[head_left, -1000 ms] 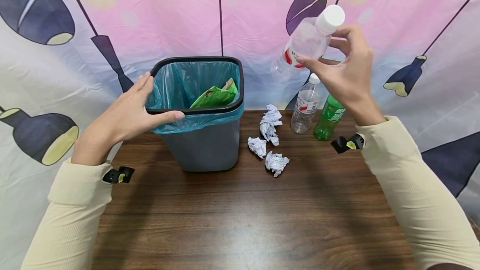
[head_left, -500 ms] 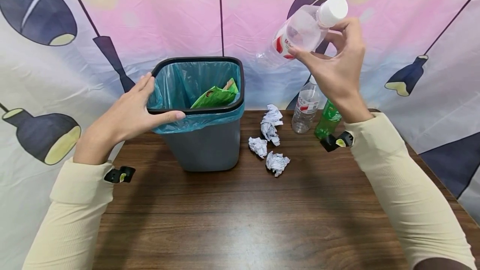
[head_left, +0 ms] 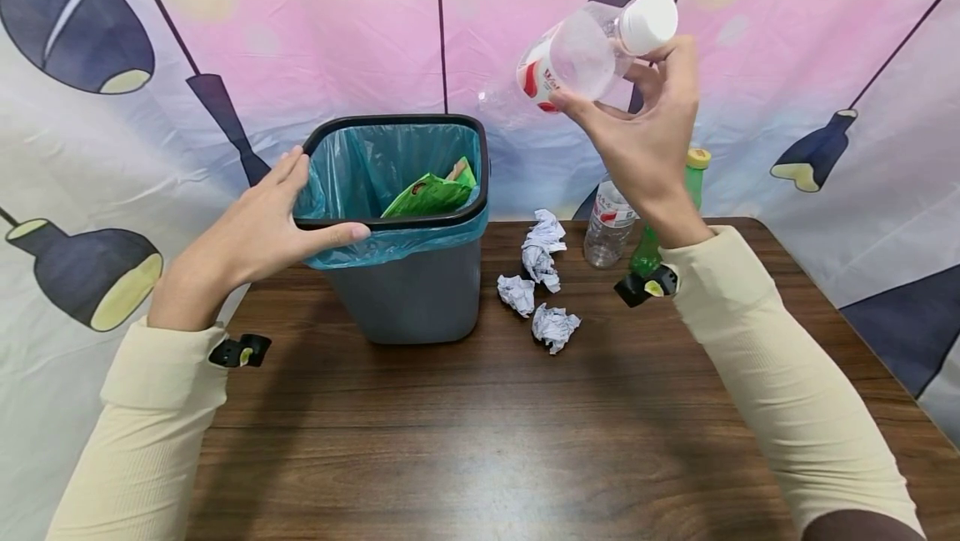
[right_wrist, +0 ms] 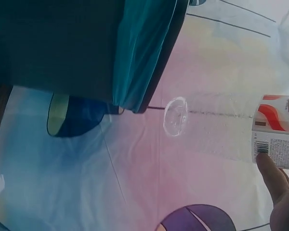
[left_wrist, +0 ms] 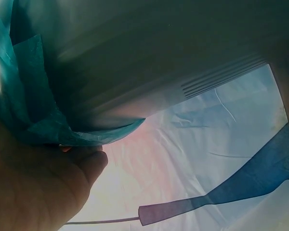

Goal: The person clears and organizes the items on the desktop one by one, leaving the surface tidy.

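My right hand [head_left: 648,124] grips a clear plastic bottle [head_left: 581,53] with a white cap and a red-and-white label. The bottle is tilted in the air, cap towards me, its base pointing left near the bin's back right corner. In the right wrist view, the fingers [right_wrist: 272,175] lie on its label, and the cap is out of frame. My left hand [head_left: 240,228] rests at the front left corner of a grey trash bin [head_left: 405,295], fingers straight along its black rim. A blue-green liner [left_wrist: 33,82] folds over that rim. Inside the bin sits a green wrapper [head_left: 431,192].
Several crumpled paper balls [head_left: 555,328] lie right of the bin on the wooden table [head_left: 480,441]. Behind them stands another clear bottle [head_left: 609,224] with a white cap. A green bottle [head_left: 647,253] with a yellow cap is partly hidden by my right wrist. A patterned curtain [head_left: 360,32] hangs behind.
My right hand has carried the clear bottle leftwards and slightly up, closer to the bin, and the bottle has tipped nearer to horizontal. The left hand and the bin stay put.
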Demonstrator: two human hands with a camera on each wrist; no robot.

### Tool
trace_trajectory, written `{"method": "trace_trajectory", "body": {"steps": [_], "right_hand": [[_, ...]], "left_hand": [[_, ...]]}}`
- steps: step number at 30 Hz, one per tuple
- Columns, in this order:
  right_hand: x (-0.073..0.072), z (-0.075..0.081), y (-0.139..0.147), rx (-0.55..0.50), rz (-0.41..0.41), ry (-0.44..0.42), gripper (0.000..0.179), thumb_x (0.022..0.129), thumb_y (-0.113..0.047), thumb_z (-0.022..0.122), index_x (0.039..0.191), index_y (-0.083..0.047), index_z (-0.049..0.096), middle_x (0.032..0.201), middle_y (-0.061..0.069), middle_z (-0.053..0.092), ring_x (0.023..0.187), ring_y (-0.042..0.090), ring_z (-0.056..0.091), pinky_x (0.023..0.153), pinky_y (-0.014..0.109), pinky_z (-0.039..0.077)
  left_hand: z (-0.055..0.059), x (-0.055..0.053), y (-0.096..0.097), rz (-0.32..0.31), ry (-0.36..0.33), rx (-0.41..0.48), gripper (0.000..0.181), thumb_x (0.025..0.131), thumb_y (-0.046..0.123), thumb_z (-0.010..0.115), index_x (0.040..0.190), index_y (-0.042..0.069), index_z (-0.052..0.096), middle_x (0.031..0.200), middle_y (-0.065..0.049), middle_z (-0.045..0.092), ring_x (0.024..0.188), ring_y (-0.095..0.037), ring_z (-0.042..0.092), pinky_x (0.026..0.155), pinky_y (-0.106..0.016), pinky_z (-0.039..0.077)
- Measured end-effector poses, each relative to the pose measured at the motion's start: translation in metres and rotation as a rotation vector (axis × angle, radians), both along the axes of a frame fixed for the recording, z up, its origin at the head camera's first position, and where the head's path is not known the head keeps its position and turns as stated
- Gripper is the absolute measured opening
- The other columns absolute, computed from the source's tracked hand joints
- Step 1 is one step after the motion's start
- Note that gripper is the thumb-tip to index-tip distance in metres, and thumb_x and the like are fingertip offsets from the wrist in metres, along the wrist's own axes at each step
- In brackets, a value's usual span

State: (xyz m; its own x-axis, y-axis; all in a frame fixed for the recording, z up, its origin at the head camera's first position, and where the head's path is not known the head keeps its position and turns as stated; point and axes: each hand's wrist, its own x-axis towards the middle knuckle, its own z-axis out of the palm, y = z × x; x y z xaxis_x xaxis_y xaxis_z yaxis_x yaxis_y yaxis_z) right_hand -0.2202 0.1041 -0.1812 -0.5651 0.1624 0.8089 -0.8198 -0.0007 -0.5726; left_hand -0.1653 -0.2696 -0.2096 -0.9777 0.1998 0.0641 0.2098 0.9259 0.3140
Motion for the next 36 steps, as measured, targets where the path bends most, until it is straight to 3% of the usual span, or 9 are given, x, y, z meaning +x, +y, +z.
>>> {"method": "trace_trajectory", "body": {"steps": [7,16,29,36], "right_hand": [[-0.011,-0.008,-0.007,-0.008,-0.051,0.132,0.065,0.070,0.003,0.090,0.121,0.006,0.051,0.116,0.015,0.058,0.104,0.028,0.066,0.095,0.038,0.055],[-0.008,-0.009,-0.020,-0.071,0.018,-0.030,0.062,0.068,0.010,0.088,0.117,0.003,0.050,0.120,0.014,0.055,0.108,0.030,0.066,0.093,0.036,0.057],[-0.012,-0.019,-0.034,-0.018,0.049,0.014,0.056,0.074,0.003,0.088,0.115,0.003,0.049,0.118,0.014,0.057,0.106,0.027,0.066,0.093,0.036,0.057],[-0.012,-0.021,-0.043,-0.027,0.069,-0.014,0.055,0.074,0.005,0.086,0.114,0.005,0.049,0.118,0.014,0.056,0.105,0.029,0.065,0.095,0.036,0.055]], "left_hand": [[0.000,-0.001,0.001,-0.001,-0.001,-0.002,0.118,0.088,0.072,0.059,0.161,0.004,-0.004,0.168,-0.007,-0.014,0.155,-0.034,-0.007,0.116,-0.070,0.008],[0.001,-0.002,0.001,0.000,-0.014,-0.004,0.117,0.089,0.072,0.059,0.161,0.005,-0.005,0.168,-0.007,-0.015,0.155,-0.033,-0.009,0.116,-0.070,0.008],[0.001,-0.001,0.000,0.000,-0.007,-0.005,0.117,0.089,0.072,0.058,0.161,0.005,-0.004,0.168,-0.007,-0.015,0.155,-0.035,-0.008,0.115,-0.071,0.008],[0.001,0.000,0.001,0.004,-0.010,-0.007,0.117,0.089,0.072,0.058,0.161,0.005,-0.005,0.168,-0.006,-0.016,0.154,-0.034,-0.009,0.115,-0.071,0.008]]}}
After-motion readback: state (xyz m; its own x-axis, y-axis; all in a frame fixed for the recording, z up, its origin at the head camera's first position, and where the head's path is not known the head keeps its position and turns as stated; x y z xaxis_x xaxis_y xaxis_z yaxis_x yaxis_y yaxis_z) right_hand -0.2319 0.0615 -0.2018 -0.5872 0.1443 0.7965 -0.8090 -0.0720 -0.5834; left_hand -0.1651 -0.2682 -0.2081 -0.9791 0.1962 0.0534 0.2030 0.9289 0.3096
